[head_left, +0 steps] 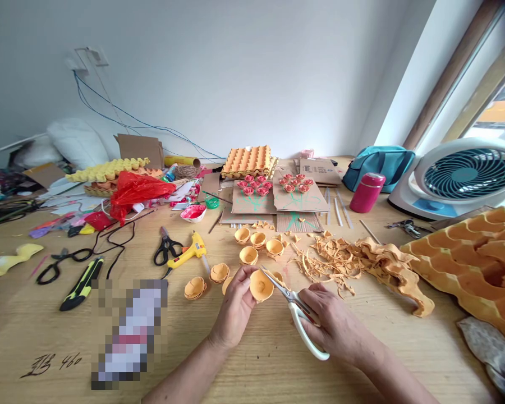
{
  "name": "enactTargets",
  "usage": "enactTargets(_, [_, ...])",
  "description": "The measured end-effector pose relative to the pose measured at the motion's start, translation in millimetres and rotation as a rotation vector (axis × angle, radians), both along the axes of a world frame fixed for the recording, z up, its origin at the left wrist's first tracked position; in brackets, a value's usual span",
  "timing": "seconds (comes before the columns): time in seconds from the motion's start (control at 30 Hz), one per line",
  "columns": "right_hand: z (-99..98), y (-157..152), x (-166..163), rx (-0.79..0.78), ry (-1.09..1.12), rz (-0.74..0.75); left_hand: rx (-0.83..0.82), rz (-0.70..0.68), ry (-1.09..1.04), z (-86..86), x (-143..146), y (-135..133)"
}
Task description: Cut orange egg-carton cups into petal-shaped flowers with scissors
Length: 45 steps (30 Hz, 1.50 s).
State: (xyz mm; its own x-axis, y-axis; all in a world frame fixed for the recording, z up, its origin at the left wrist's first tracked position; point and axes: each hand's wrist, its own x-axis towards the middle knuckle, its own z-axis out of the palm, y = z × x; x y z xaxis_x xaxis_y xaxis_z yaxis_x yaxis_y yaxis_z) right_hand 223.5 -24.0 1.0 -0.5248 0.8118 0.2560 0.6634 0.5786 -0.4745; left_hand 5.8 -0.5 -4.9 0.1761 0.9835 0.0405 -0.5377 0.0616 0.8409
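Over the near wooden table (pixel 235 379), the left hand (pixel 234 311) pinched an orange cup (pixel 261 287) by its side; the right hand (pixel 339 324) gripped white-handled scissors (pixel 294 298), blade tips at the cup's rim. Beyond lay more cups (pixel 248 255) and curled scraps (pixel 330 261), then red flowers (pixel 256 184) on cardboard (pixel 309 201), before a pale wall (pixel 235 73).
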Motion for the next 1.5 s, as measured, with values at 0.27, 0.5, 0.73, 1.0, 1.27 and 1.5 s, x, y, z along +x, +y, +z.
enactTargets(0.27, [-3.2, 5, 2, 0.044, -0.031, -0.046, 0.274, -0.026, 0.287, -2.0, -4, 0])
enactTargets(0.5, [-6.4, 5, 3, 0.1, -0.04, -0.043, 0.314, -0.106, 0.327, 0.6, -4, 2])
enactTargets(0.73, [-4.2, 4, 3, 0.081, -0.009, -0.009, 0.302, -0.127, 0.302, -5.3, -6, 3])
enactTargets(1.0, [-0.4, 3, 5, -0.004, 0.001, 0.016, 0.269, -0.107, 0.197, -11.2, -8, 7])
enactTargets(1.27, [-5.1, 5, 4, 0.037, -0.019, -0.015, 0.245, -0.102, 0.125, -15.2, -7, 8])
enactTargets(1.5, [-4.4, 4, 1, 0.085, -0.054, -0.041, 0.275, -0.182, 0.258, -16.1, -7, 4])
